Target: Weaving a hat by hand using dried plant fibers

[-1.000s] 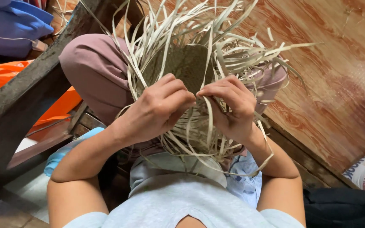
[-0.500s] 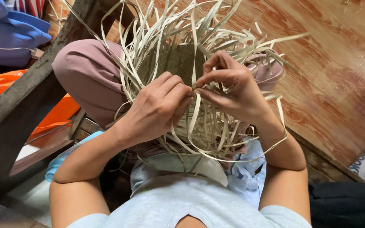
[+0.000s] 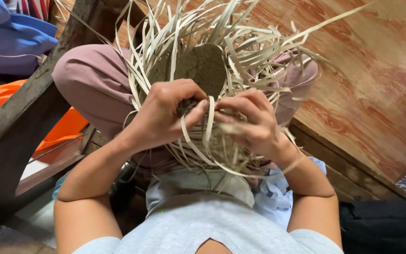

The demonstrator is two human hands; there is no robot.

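Person seated, knees drawn apart, a half-woven piece of dark olive plaited fibre [image 3: 203,66] propped on the lap against the mauve trouser legs [image 3: 90,80], so both arms can work close to the body. Loose pale straw-coloured strips [image 3: 240,42] fan out from all its edges, unwoven ends left free for plaiting.

Left hand [image 3: 165,113]: fingers curled over the near edge of the woven piece, thumb pressed forward against a pale strip [image 3: 208,120] that stands upright between the two hands. Looks like a clamp, keeping the finished weave from slackening.

Right hand [image 3: 247,122]: fingers bent and bunched together, tips meeting the left thumb at that same strip; a pinch on it seems likely, though the exact contact is hidden behind the knuckles. Several strips loop down under both wrists.

Surroundings: reddish wood-grain floor covering [image 3: 367,84] on the right; a dark weathered wooden beam [image 3: 19,127] runs diagonally at left; orange plastic sheet [image 3: 62,131] beneath it; folded blue cloth [image 3: 10,37] at the upper left corner.
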